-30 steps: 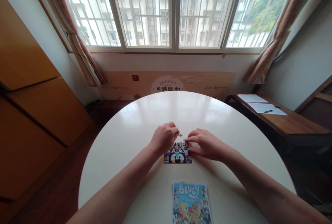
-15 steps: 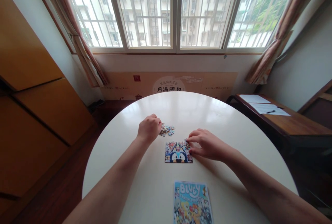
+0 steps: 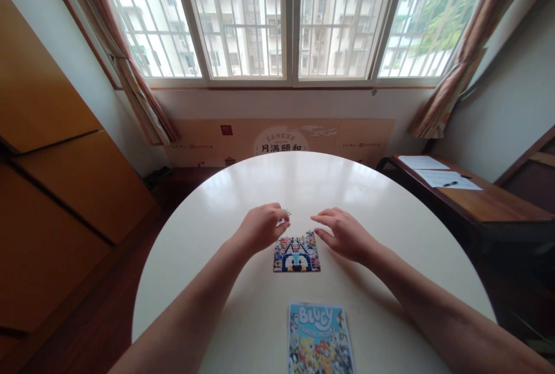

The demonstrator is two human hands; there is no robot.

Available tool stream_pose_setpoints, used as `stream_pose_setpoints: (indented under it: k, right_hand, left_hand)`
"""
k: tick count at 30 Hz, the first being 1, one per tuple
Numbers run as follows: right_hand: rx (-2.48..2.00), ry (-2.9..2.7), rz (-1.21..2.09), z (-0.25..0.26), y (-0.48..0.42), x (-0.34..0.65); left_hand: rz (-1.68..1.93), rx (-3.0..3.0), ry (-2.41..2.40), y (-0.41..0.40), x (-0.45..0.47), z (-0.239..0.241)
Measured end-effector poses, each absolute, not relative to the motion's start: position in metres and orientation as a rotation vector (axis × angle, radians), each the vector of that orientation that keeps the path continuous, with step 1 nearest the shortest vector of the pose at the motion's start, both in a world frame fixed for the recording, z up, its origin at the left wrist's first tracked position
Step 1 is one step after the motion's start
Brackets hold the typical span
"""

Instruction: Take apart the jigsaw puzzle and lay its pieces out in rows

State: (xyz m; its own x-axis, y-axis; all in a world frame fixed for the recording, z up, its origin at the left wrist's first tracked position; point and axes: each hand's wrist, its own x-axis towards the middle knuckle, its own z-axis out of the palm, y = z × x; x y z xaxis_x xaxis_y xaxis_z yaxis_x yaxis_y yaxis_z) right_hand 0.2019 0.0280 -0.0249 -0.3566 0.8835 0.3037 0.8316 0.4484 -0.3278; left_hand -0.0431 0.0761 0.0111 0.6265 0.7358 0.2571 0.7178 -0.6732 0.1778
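A partly assembled jigsaw puzzle [image 3: 297, 255], showing a blue cartoon dog's face, lies on the white round table [image 3: 255, 328]. Its upper edge is uneven. Just above its upper left corner is my left hand [image 3: 264, 226], fingers curled with thumb and forefinger close together. Whatever they hold is too small to make out. Loose puzzle pieces [image 3: 288, 212] peek out past those fingers, and my hand covers most of that pile. At the puzzle's upper right corner, my right hand [image 3: 344, 234] is open, thumb and forefinger apart with nothing visible between them.
A picture sheet or booklet lettered "Bluey" [image 3: 321, 339] lies nearer to me on the table. To the right stands a wooden side table [image 3: 498, 206] with papers [image 3: 448, 179] and a pen on it. Cabinets [image 3: 65, 171] are on the left, and barred windows are ahead.
My left hand has moved right and slightly nearer, now covering most of the loose pieces. My right hand has lifted slightly away from the puzzle's right edge, its fingers spreading.
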Motion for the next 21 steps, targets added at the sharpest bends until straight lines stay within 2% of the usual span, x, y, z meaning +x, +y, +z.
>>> stream_pose_setpoints:
  k: [4, 8, 21]
  right_hand:
    - [-1.461, -2.267, 0.191, -0.029, 0.029, 0.197]
    - [-1.442, -2.267, 0.255, -0.031, 0.03, 0.194]
    - [-1.445, -2.153, 0.476, -0.03, 0.032, 0.194]
  left_hand:
    - [0.301, 2.797, 1.016, 0.07, -0.033, 0.007]
    - [0.21, 2.81, 1.006, 0.069, -0.028, 0.003]
    - [0.201, 2.709, 1.056, 0.069, -0.027, -0.002]
